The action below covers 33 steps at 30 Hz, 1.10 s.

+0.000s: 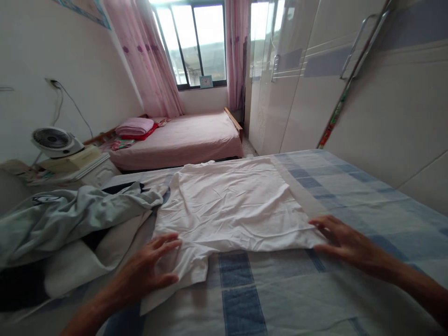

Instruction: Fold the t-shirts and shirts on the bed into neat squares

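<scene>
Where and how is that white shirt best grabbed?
I'd pinch the white shirt at its near right corner, coming from the right: it lies spread out, so a thin edge likely suits fingertips best, and the right hand is at that corner.

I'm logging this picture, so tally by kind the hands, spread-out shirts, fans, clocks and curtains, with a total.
Left hand, right hand: 2
Spread-out white shirt: 1
Fan: 1
Clock: 1
Left curtain, right curtain: 2
Total: 7

Left hand (149,262) and right hand (345,240) flank a white shirt (231,205); checked bedding (241,301) underneath
</scene>
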Available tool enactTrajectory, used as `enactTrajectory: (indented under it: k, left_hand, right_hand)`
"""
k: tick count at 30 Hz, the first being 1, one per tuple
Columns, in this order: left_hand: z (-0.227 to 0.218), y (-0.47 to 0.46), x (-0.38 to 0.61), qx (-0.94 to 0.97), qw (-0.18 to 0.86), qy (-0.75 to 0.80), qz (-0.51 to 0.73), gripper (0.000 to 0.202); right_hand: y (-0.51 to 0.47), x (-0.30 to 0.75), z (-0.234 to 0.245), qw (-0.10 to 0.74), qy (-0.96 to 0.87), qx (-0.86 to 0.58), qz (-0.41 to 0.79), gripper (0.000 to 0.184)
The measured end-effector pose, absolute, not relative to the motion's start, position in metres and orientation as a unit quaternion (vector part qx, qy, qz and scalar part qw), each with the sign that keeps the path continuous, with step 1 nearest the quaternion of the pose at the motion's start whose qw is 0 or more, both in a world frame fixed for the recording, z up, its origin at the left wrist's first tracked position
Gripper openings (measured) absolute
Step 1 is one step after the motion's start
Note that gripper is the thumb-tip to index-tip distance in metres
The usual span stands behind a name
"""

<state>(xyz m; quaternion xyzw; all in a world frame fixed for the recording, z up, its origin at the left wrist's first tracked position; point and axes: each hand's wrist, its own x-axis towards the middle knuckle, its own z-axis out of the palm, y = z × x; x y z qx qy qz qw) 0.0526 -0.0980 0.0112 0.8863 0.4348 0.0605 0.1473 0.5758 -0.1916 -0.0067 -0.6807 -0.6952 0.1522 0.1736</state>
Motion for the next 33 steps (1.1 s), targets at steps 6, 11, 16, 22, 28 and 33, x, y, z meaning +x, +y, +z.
enactTrajectory:
  k: [6,11,16,22,28,33]
  left_hand:
    - [0.036,-0.125,0.058,0.89,0.18,0.417,0.035,0.056]
    - [0.026,-0.116,0.042,0.891,0.145,0.427,0.056,0.059]
    - [0.006,-0.095,0.025,0.889,0.03,0.447,0.098,0.043]
    - [0.015,-0.091,0.036,0.892,-0.002,0.414,0.181,0.023]
    - [0.046,-0.107,0.034,0.873,0.029,0.405,0.272,0.018]
    - [0.043,-0.114,0.034,0.887,0.098,0.403,0.201,0.021]
  right_hand:
    - [-0.195,0.571,-0.022,0.222,-0.718,-0.651,0.108,0.022]
    - [-0.187,0.559,-0.017,0.237,-0.688,-0.683,0.066,0.021]
    - [-0.189,0.558,-0.016,0.22,-0.692,-0.687,-0.018,0.023]
    - [-0.189,0.561,-0.009,0.247,-0.671,-0.699,-0.034,0.027]
    - [-0.198,0.571,0.013,0.305,-0.631,-0.71,-0.066,0.027]
    - [-0.208,0.582,-0.002,0.283,-0.634,-0.72,-0.01,0.021]
